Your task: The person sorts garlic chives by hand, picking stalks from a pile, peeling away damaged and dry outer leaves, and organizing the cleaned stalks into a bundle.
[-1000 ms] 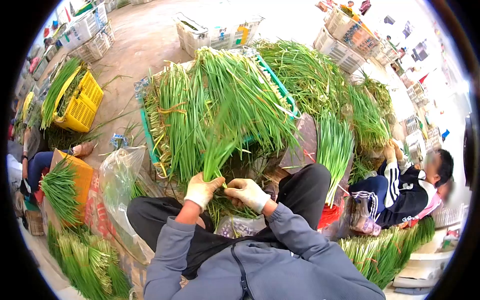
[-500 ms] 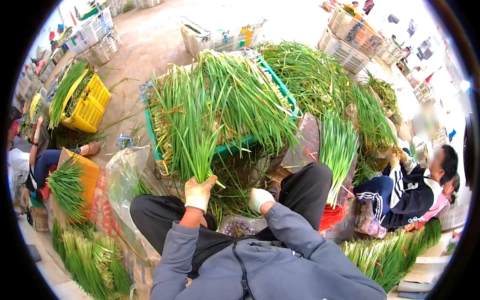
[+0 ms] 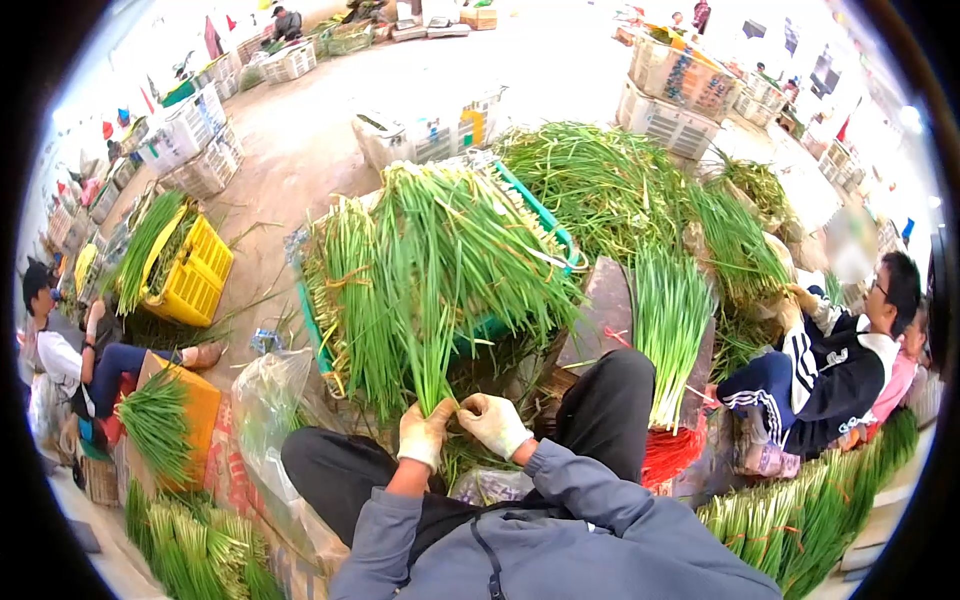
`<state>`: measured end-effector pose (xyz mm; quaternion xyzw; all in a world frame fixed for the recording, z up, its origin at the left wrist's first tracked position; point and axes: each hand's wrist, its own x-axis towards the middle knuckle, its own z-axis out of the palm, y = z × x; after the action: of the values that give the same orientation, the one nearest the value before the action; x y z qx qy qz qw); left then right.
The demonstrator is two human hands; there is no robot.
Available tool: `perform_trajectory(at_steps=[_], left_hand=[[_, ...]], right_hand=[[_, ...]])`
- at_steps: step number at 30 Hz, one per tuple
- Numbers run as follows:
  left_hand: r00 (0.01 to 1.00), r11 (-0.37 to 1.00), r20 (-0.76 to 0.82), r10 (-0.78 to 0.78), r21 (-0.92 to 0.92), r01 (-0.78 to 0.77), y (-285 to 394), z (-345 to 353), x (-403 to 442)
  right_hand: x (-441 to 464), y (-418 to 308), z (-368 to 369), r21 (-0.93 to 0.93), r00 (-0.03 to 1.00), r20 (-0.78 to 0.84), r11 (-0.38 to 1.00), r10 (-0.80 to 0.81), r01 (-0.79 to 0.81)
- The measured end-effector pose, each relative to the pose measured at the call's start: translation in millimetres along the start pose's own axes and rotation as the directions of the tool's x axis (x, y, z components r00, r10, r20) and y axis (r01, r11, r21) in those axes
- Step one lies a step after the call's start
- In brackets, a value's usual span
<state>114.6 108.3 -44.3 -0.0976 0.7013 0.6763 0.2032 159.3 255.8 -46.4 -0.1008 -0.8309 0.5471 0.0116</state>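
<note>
Left hand [image 3: 424, 436], gloved, has its fingers closed around the base of a green stalk bunch [image 3: 428, 375], leaves fanning up toward the heaped crate [image 3: 330, 365]. Right hand [image 3: 494, 424], gloved, just beside it, thumb and forefinger brought together; cannot tell whether a stalk is pinched. Crate stands directly ahead, draped leaves hanging over its near edge, crowding the space above the hands. Plastic bag [image 3: 268, 405] to the left. To the right, neat sheaf [image 3: 668, 325] on a dark board [image 3: 597, 318], red ties [image 3: 675, 455] at its foot. Loose pile [image 3: 590, 185] beyond; yellow basket [image 3: 200, 270] far left. Seated person [image 3: 850, 350] at right.
</note>
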Motion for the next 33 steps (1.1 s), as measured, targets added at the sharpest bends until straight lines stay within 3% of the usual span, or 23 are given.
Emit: perform_trajectory(at_steps=[2,5,6,8,10,12,13,14,15,16,17,18,19,20,22,24,26,28,29,30,31,32,33], left_hand=[[0.999,0.999,0.052,-0.009,-0.034,0.010,-4.3,-1.4,-1.9],[0.999,0.997,0.029,-0.021,-0.068,0.023,-2.5,4.2,-12.1],[1.000,0.999,-0.014,0.028,0.044,-0.027,-1.0,6.5,-15.4],[0.988,0.988,-0.045,0.150,0.045,-0.148,-15.1,11.5,-16.7],[0.987,0.987,-0.058,0.147,-0.058,-0.150,-7.6,17.7,-31.1],[0.939,0.953,-0.190,0.286,-0.045,-0.299,-9.9,18.2,-36.8],[0.898,0.914,-0.231,0.374,-0.073,-0.399,-7.7,15.5,-36.4],[0.896,0.919,-0.268,0.355,-0.075,-0.386,5.9,10.3,-41.7],[0.911,0.899,-0.239,0.335,-0.210,-0.385,23.9,2.5,-49.1],[0.925,0.864,-0.208,0.317,-0.339,-0.372,42.4,-7.4,-57.1],[0.905,0.853,-0.255,0.341,-0.321,-0.412,60.8,-18.3,-62.6],[0.880,0.839,-0.303,0.365,-0.302,-0.453,76.3,-29.6,-60.0],[0.878,0.796,-0.309,0.365,-0.385,-0.466,85.1,-48.0,-50.9],[0.877,0.748,-0.315,0.364,-0.462,-0.476,93.7,-71.8,-38.5],[0.748,0.578,-0.582,0.320,-0.506,-0.641,103.2,-110.7,22.9],[0.780,0.578,-0.370,0.504,-0.527,-0.623,118.7,-144.8,69.0],[0.853,0.820,-0.497,0.162,-0.412,-0.396,141.1,-139.9,112.4],[0.847,0.843,-0.511,0.143,-0.385,-0.375,123.8,-144.6,175.8],[0.899,0.855,-0.428,0.088,-0.431,-0.289,79.6,-171.5,242.6],[0.906,0.915,-0.416,0.077,-0.331,-0.230,77.9,-165.7,246.5],[0.913,0.960,-0.403,0.066,-0.223,-0.169,77.9,-158.6,249.1],[0.828,0.958,-0.486,0.280,0.084,-0.274,92.3,-129.7,224.5],[0.831,0.955,-0.472,0.293,0.177,-0.236,88.1,-119.2,228.6]], right_hand=[[-8.0,-8.8,-6.1,0.272,0.958,0.165,0.923,0.234,-0.273],[-14.0,1.1,-5.2,0.357,0.938,0.246,0.876,0.246,-0.323],[-16.0,5.0,-6.7,0.365,0.940,0.231,0.874,0.249,-0.321],[-19.9,9.1,-9.8,0.389,0.931,0.245,0.851,0.272,-0.352],[-24.9,1.9,-21.4,0.290,0.948,0.187,0.908,0.258,-0.304],[-24.0,9.3,-26.0,0.318,0.911,0.208,0.856,0.356,-0.408],[-16.6,46.0,-18.1,0.087,0.919,0.197,0.927,0.342,-0.364],[-15.4,57.6,-22.0,-0.251,0.924,0.241,0.938,0.298,-0.237],[-14.0,56.1,-27.1,-0.489,0.852,0.419,0.869,0.314,-0.080],[-13.3,53.8,-31.3,-0.656,0.736,0.565,0.744,0.374,0.126],[-7.5,54.3,-38.5,-0.613,0.750,0.589,0.771,0.301,0.172],[7.2,47.5,-51.2,-0.486,0.887,0.459,0.849,0.044,0.209],[30.3,32.7,-68.7,-0.330,0.949,0.272,0.911,-0.159,0.247],[53.9,1.9,-93.0,-0.341,0.957,0.066,0.895,-0.284,0.289],[112.4,-36.7,-133.9,-0.395,0.930,-0.212,0.897,-0.301,0.200],[174.9,-31.3,-160.5,-0.504,0.875,-0.352,0.855,-0.331,0.121],[221.1,-29.1,-179.1,-0.549,0.947,-0.295,0.834,-0.127,-0.059],[277.6,18.2,-170.0,-0.653,0.954,-0.294,0.741,-0.057,-0.157],[280.1,1.2,-162.0,-0.633,0.966,-0.247,0.743,0.071,-0.217],[277.5,-16.2,-152.9,-0.618,0.958,-0.201,0.733,0.203,-0.285],[281.2,-23.0,-139.2,-0.645,0.961,-0.189,0.712,0.201,-0.276],[277.3,-37.6,-120.3,-0.678,0.964,-0.205,0.687,0.167,-0.263],[276.0,-41.2,-100.3,-0.764,0.980,-0.182,0.616,0.079,-0.192]])
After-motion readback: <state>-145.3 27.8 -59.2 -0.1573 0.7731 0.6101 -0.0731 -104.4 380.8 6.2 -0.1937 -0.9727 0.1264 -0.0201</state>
